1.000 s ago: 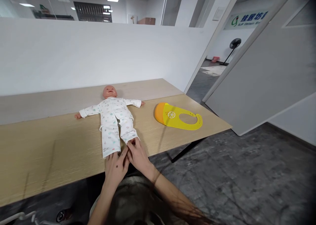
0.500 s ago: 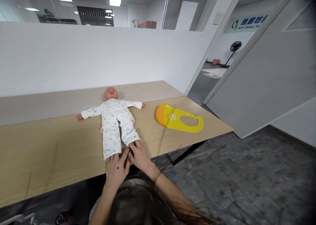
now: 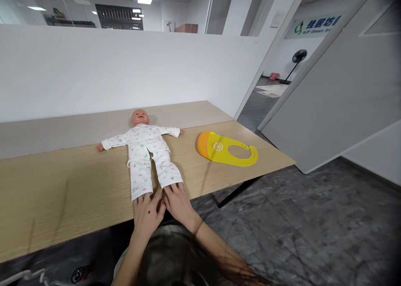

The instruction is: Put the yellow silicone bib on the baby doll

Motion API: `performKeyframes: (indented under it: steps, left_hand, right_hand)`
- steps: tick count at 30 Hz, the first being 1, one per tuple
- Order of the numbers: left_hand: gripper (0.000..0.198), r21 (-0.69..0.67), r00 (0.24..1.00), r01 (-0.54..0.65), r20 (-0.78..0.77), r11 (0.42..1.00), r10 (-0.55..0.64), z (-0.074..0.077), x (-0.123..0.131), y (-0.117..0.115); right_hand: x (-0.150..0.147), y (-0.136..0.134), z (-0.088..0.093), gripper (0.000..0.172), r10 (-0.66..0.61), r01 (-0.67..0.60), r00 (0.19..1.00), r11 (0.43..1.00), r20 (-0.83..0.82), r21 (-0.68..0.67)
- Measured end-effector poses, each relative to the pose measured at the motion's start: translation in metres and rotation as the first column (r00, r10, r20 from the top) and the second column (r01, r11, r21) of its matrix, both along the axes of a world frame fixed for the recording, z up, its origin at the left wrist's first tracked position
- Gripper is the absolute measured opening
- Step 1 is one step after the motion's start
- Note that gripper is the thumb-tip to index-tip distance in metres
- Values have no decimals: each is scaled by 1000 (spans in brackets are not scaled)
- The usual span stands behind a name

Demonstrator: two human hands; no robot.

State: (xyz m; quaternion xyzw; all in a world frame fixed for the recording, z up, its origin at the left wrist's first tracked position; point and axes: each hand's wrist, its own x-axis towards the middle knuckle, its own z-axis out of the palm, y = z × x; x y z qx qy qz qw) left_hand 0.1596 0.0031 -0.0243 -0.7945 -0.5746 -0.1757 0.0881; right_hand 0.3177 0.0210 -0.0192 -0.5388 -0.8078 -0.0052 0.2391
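A baby doll (image 3: 147,152) in white patterned clothes lies on its back on the wooden table (image 3: 78,194), arms spread and head toward the wall. My left hand (image 3: 147,215) is at the cuff of the trouser leg on the left, its fingertips hidden under the cloth edge. At the other cuff rests my right hand (image 3: 179,204), fingers side by side with their tips at the hem. Both hands lie palm down, and their thumbs nearly meet between the legs. Whether the fingers grip the fabric is hidden.
A yellow bib (image 3: 225,150) with an orange pocket lies on the table to the right of the doll. A white wall (image 3: 109,72) stands behind the table. A grey door (image 3: 338,89) and a black fan (image 3: 299,57) are at the right.
The trouser leg on the right has spread outward and its cuff lies flatter and wider. My right hand has shifted slightly right and down with it. My left hand has hardly moved.
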Motion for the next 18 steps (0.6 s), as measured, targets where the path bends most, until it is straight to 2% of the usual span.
performKeyframes:
  steps: [18]
  left_hand:
    - [51, 21, 996, -84, -9, 996, 85, -6, -3, 2]
  right_hand:
    - [-1, -2, -5, 46, -52, 53, 998, 998, 31, -25]
